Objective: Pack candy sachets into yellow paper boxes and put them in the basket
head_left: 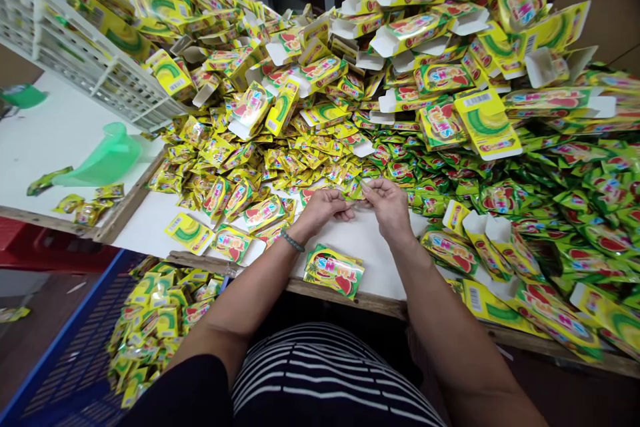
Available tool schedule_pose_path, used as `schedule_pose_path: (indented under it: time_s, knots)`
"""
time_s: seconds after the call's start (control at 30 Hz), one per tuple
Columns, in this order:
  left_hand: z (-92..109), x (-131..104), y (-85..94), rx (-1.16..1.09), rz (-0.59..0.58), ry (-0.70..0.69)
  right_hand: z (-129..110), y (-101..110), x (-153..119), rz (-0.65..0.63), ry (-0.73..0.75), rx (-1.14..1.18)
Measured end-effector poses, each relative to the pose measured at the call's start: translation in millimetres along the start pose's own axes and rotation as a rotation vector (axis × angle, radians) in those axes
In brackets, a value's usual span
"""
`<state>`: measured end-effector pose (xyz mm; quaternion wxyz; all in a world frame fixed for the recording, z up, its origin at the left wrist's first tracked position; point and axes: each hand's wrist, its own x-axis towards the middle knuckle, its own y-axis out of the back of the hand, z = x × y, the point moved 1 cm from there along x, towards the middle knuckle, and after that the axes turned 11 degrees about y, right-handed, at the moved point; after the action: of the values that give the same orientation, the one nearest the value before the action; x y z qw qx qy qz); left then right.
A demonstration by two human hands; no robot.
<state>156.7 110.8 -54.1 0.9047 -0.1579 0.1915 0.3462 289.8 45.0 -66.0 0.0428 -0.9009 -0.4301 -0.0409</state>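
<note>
My left hand (323,212), a beaded bracelet on its wrist, is closed with its fingers curled at the front edge of the packet piles. My right hand (390,208) is pinched beside it, the fingertips almost meeting the left ones. A small greenish bit shows at the right fingertips, but what either hand holds is too small to make out. Just beyond lie small yellow candy packets (300,157) and, to the right, green candy packets (430,177). Below my hands, flat cartons printed with a watermelon (334,271) lie stacked at the table's edge.
Open cartons (415,33) are heaped across the back. A white plastic crate (100,60) tilts at the left, near a green scoop (107,155). Low at the left, a blue basket (65,347) holds many filled cartons (160,320). More open cartons (487,240) lie at the right.
</note>
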Motion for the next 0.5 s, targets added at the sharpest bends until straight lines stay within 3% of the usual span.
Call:
schedule_pose_path:
  time_s: [0.1, 0.23, 0.33, 0.4, 0.5]
  knots:
    - [3.8, -1.0, 1.8, 0.003, -0.035, -0.020, 3.8, -2.0, -0.7, 0.033, -0.021, 0.014]
    - [9.4, -3.6, 2.8, -0.005, -0.030, -0.023, 7.1, -5.8, -1.3, 0.101, 0.115, -0.080]
    - [10.1, -6.2, 5.4, -0.020, -0.001, -0.021, 9.2, -5.6, 0.0, 0.095, 0.041, -0.009]
    - [9.2, -7.3, 7.9, 0.036, 0.009, -0.016, 8.2, -3.3, 2.0, 0.028, 0.018, 0.068]
    - [9.4, -8.9, 12.3, 0.247, 0.011, -0.032, 3.7, 0.9, 4.1, -0.180, 0.037, 0.041]
